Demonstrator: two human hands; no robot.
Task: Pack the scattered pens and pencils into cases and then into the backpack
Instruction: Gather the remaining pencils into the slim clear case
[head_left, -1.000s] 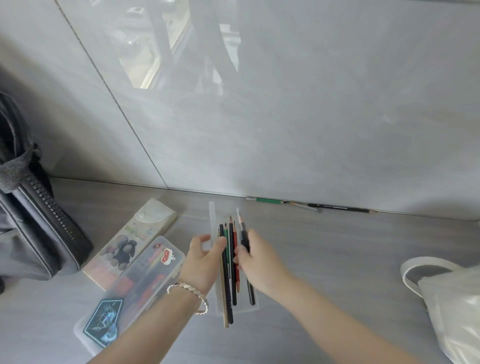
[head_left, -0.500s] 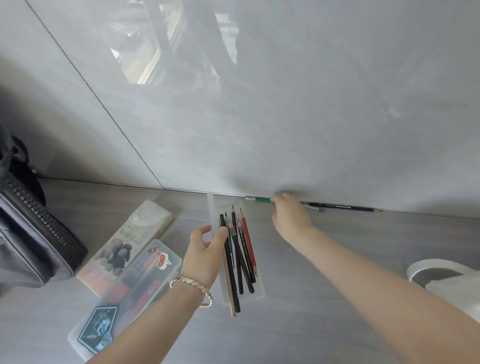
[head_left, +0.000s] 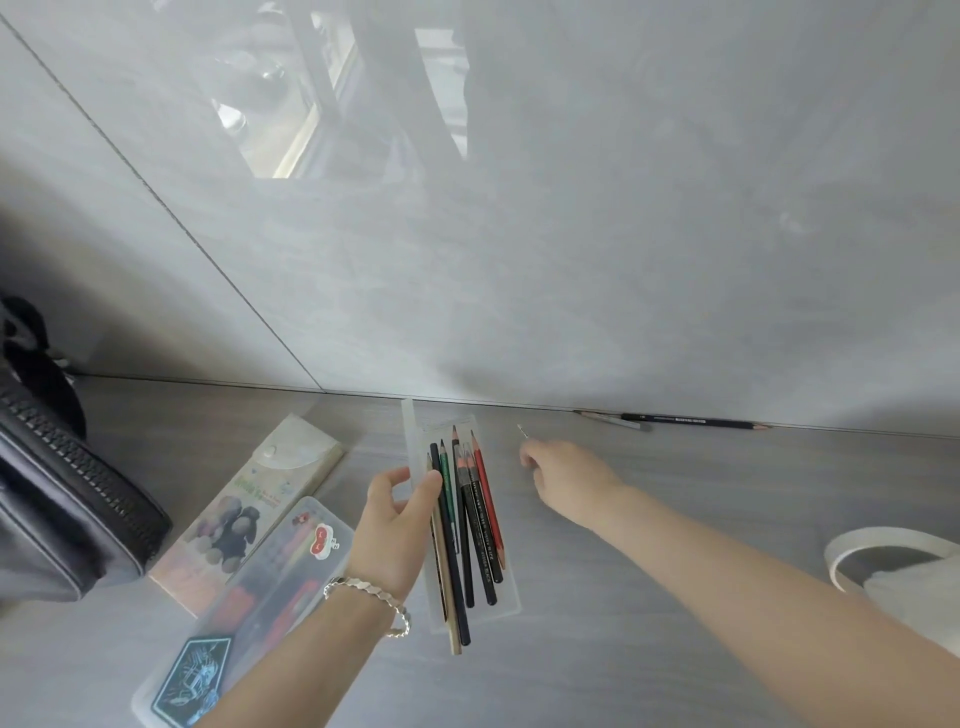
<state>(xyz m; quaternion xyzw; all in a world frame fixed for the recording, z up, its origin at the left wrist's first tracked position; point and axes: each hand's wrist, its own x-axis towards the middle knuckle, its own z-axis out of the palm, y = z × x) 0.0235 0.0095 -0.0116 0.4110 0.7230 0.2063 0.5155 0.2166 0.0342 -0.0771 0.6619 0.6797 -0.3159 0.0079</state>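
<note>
A clear plastic case (head_left: 511, 605) lies open on the grey floor with several pencils (head_left: 470, 514) in it, some sticking out past its near end. My left hand (head_left: 395, 525) grips the case's left edge, thumb resting on the pencils. My right hand (head_left: 563, 475) is closed around a thin pen whose pale tip (head_left: 521, 429) pokes out above the fingers, to the right of the case. A grey pencil (head_left: 615, 419) and a black pencil (head_left: 691, 420) lie along the wall's foot. The dark backpack (head_left: 62, 519) sits at the left.
A cream pencil case with a cartoon print (head_left: 260, 493) and a clear case with stickers (head_left: 260, 587) lie left of my left hand. A white bag (head_left: 904, 582) sits at the right edge. The grey wall rises right behind the open case.
My right hand left the pencils in the case, reached to the wall and took the green pen. It has now drawn back toward the case with it. My left hand stayed.
</note>
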